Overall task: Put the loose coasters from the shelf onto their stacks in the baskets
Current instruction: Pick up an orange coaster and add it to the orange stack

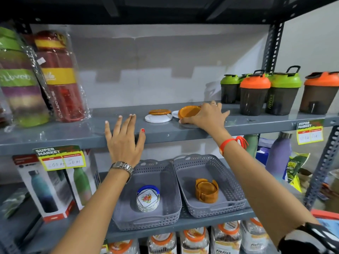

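My right hand [207,115] grips an orange coaster [188,111], tilting it up off the upper shelf [73,136]; a white coaster [175,114] lies partly hidden behind it. To the left, another orange coaster [159,112] rests on a white coaster [158,118]. My left hand [124,138] hovers open at the shelf's front edge, holding nothing. Below, the left grey basket [165,180] holds a stack of white floral coasters [148,199] in a blue holder. The right grey basket [231,180] holds a stack of orange coasters [207,189].
Wrapped sports bottles [58,77] stand at the shelf's left, shaker cups [255,94] with orange and green lids at its right. Boxed bottles [45,187] sit left of the baskets, a purple bottle [278,154] to the right. Jars [194,242] fill the shelf underneath.
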Demonstrator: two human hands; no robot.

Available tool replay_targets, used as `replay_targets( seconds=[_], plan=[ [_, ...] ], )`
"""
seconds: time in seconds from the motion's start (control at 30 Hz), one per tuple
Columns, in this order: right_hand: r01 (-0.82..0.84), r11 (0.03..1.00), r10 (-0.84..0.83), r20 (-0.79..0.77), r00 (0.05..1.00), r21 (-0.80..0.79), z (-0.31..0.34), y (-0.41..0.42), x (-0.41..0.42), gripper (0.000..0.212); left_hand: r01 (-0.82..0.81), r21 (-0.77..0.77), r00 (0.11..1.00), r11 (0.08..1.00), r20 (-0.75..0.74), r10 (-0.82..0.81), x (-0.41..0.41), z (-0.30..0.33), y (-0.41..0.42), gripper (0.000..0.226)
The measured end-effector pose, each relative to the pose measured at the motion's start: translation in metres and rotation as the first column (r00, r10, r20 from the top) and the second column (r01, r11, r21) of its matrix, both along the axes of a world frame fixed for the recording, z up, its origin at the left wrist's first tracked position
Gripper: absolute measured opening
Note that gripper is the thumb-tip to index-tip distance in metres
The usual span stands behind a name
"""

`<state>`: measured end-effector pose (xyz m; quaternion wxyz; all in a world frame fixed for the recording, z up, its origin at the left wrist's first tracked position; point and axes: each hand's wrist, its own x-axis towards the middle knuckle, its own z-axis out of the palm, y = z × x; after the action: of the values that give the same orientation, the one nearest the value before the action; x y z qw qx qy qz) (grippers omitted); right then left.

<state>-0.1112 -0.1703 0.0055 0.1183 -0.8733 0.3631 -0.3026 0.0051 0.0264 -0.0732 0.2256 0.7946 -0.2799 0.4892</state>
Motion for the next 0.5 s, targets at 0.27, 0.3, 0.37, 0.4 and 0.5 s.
replay_targets(
  seconds=[0.27, 0.3, 0.37, 0.4, 0.5],
  plan=[
    [0.092, 0.959, 0.032, 0.425, 0.905, -0.270, -0.013, 0.041, -0.015, 0.098, 0.008, -0.031, 0.998, 1.000, 0.059, -0.006, 0.005, -0.006, -0.004, 0.050],
    [0.113, 0.953, 0.038, 0.479, 0.877, -0.281, -0.013, 0.047, -0.018, 0.097, 0.008, -0.036, 0.997, 0.999, 0.072, -0.005, 0.006, -0.006, -0.004, 0.050],
    [0.135, 0.947, 0.057, 0.563, 0.825, -0.293, -0.013, 0.057, -0.024, 0.096, 0.010, -0.046, 0.996, 0.999, 0.092, -0.006, 0.007, -0.006, -0.005, 0.051],
    [0.139, 0.945, 0.068, 0.591, 0.804, -0.297, -0.012, 0.062, -0.027, 0.096, 0.011, -0.050, 0.995, 0.999, 0.105, -0.006, 0.007, -0.007, -0.005, 0.051],
    [0.119, 0.943, 0.117, 0.642, 0.758, -0.312, -0.012, 0.072, -0.033, 0.097, 0.006, -0.059, 0.990, 0.998, 0.143, 0.002, 0.010, -0.008, -0.005, 0.051]
  ],
)
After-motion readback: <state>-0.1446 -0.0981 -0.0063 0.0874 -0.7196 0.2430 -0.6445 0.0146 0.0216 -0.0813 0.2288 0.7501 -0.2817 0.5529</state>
